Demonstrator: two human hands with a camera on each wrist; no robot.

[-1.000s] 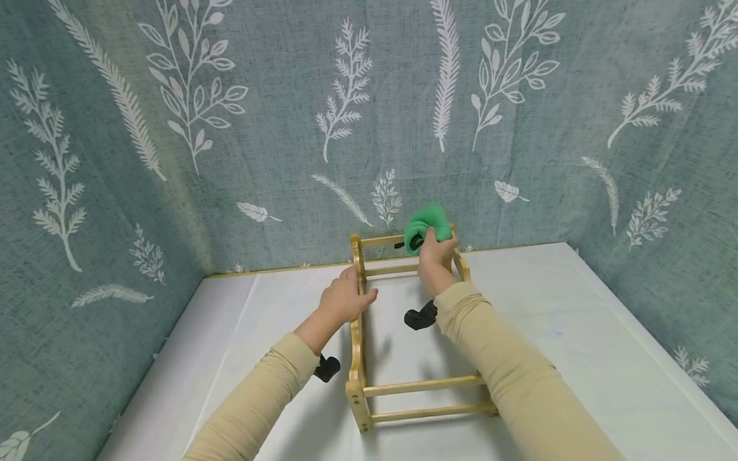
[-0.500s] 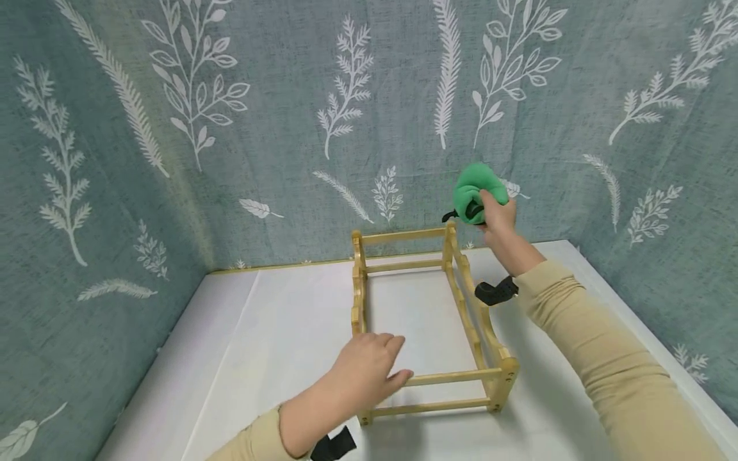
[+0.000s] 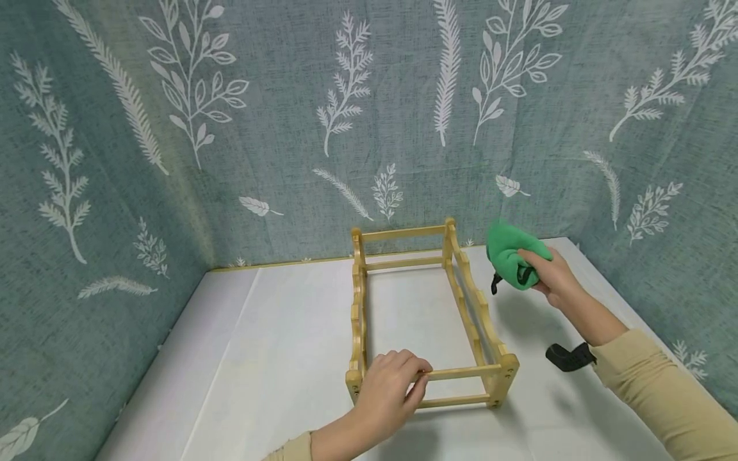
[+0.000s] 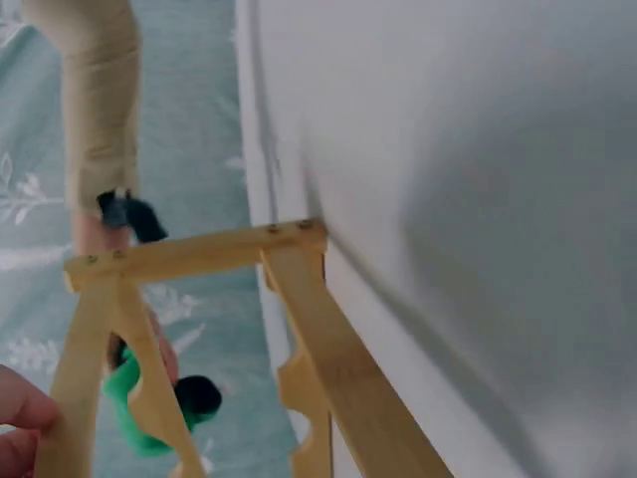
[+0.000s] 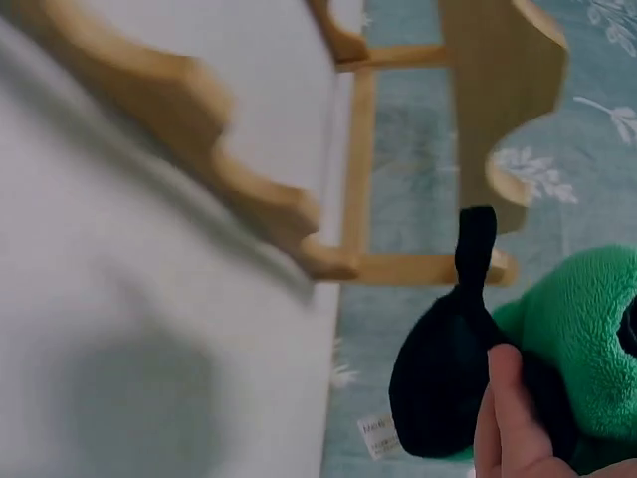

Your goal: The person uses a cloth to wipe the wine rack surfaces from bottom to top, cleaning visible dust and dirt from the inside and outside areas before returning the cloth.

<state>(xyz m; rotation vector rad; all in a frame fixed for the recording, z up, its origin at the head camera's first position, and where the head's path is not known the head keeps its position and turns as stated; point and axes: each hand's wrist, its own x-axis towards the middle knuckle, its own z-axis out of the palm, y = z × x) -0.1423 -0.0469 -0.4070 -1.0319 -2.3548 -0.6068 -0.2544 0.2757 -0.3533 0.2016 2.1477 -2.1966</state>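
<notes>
A slatless wooden rack [image 3: 461, 372] with notched side rails stands on the white table. My left hand [image 3: 386, 390] holds its near upper rail, fingers curled over the bar. At the left edge of the left wrist view, fingertips [image 4: 22, 400] touch the wood. Right of the rack, my right hand [image 3: 553, 275] grips a soft green plush item [image 3: 510, 256] above the table. Up close, the right wrist view shows its fuzzy green fabric [image 5: 592, 329], a black part [image 5: 438, 378] with a loop, and a small white tag. Its exact kind cannot be told.
A grey-green curtain [image 3: 277, 128] with white leaf prints surrounds the white table [image 3: 288, 333] at the back and sides. A black wrist mount [image 3: 571, 357] sticks out from the right sleeve.
The right hand has lifted the green plush item from the rack's far end, then carried it right and lower. The left hand has moved from the left side rail to the near rail.
</notes>
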